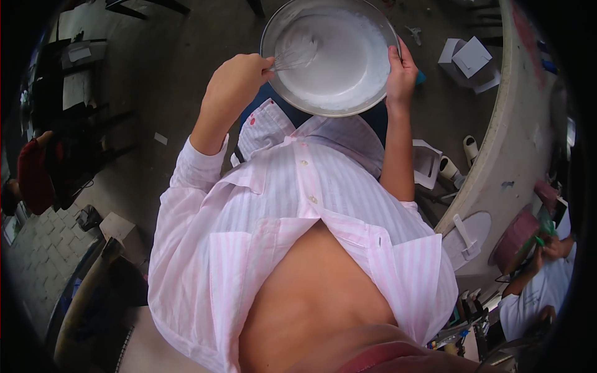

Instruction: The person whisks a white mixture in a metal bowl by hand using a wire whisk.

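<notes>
White cream fills the steel bowl point(329, 57) at the top centre of the frame. Left of it, the left hand point(236, 84) is clenched around the handle of a wire whisk point(297, 56) whose loops sit in the cream. At the bowl's right rim, the right hand point(401, 78) grasps the edge. Farther right, another person's hands touch a pink round block point(515, 241).
</notes>
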`<state>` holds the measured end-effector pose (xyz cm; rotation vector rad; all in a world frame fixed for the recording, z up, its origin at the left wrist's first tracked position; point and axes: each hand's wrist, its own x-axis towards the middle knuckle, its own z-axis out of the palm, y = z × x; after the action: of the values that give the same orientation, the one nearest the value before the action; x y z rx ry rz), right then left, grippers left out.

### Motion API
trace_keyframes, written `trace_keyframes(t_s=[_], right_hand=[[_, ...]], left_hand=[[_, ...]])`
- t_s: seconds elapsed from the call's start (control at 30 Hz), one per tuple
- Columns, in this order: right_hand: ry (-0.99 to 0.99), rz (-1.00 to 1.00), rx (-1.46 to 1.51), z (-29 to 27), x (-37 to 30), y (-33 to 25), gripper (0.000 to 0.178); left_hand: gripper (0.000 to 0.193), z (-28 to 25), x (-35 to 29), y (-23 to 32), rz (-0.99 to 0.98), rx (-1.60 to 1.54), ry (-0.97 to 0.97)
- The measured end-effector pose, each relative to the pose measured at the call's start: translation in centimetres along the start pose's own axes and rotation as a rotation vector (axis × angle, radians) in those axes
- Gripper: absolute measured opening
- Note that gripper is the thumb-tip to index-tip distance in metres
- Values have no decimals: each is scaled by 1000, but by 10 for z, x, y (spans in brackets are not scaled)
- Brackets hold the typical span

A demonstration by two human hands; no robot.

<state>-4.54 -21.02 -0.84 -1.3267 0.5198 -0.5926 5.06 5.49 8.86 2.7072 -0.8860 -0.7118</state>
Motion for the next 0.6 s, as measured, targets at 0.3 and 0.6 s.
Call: trace_keyframes(t_s=[0.3,0.6], right_hand=[[-52,-27,-28,2,2,3,34],[-61,-16,-21,3,-1,-1,34]], left_hand=[[31,9,-7,17,139,-55,210],[33,23,-6,-23,53,-165,204]])
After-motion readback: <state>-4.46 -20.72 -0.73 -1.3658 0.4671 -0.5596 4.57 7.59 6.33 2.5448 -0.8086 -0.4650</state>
